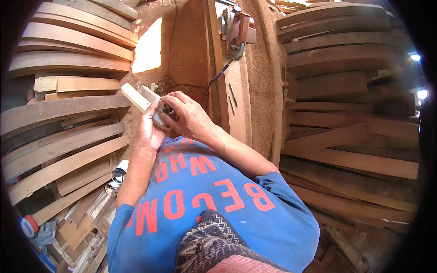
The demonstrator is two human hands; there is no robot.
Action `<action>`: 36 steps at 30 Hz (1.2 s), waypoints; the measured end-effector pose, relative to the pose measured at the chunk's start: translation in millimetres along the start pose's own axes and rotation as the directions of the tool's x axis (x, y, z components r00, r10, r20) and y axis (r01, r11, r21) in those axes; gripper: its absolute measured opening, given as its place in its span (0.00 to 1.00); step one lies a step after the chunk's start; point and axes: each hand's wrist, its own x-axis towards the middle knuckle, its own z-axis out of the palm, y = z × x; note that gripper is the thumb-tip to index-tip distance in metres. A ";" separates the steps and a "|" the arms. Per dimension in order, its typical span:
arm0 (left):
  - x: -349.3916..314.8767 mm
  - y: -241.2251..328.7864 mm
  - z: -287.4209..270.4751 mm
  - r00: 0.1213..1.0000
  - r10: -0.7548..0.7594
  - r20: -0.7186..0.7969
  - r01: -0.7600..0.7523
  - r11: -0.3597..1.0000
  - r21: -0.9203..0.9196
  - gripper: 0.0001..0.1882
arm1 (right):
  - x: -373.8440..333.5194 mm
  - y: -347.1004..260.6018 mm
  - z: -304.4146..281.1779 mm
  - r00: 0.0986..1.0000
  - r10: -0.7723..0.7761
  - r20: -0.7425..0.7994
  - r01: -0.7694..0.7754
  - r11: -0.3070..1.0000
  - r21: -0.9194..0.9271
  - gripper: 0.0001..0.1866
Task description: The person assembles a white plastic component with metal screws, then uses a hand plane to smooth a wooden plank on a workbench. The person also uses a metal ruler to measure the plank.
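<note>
Pale wooden bars (136,97), 2 showing side by side: located at the person's hands, in front of the torso, upper ends projecting beyond the fingers; long axis slanting from upper left toward lower right. Left hand (152,128), 1: below the bars and the nearer to the longer one, palm turned up, thumb pressed along the wood. Right hand (190,114), 1: right of the bars, back uppermost, fingers bent inward and bunched, tips reaching left across their lower part, close to the left thumb; the projecting ends lie ahead and to the left of these tips. The hands cover the lower part, so whether the 2 bars join, and what the right fingers pinch, if anything, cannot be told. Drill bits (233,94), 2: dark, slender, roughly parallel, lying on a long board (240,127) to the right, well apart from the hands. Power tool (240,30), 1: on the board's far stretch, with cable (220,74) trailing. Timber stacks, 2: left (68,107) and right (337,118). Shirt (218,204), 1: blue, red lettering.
</note>
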 end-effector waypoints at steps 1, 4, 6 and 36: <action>0.6 0.0 0.6 1.000 -0.005 -0.010 0.005 1.000 0.000 0.16 | 0.7 0.6 0.9 1.000 -0.012 -0.007 0.011 0.999 -0.052 0.20; 1.3 -3.7 2.6 0.999 -0.044 -0.028 0.044 0.999 0.010 0.19 | 3.0 1.5 -0.6 0.999 -0.038 -0.036 0.032 0.986 -0.161 0.19; 0.1 -7.8 3.9 0.994 -0.102 0.050 0.100 0.994 0.033 0.21 | 2.1 -0.1 -11.1 0.997 -0.021 -0.074 0.005 0.980 -0.200 0.18; 20.6 -35.6 27.2 0.934 -0.326 0.145 0.180 0.780 0.599 0.21 | -148.9 -29.5 -137.5 0.824 0.355 -0.442 -0.527 0.765 -0.370 0.21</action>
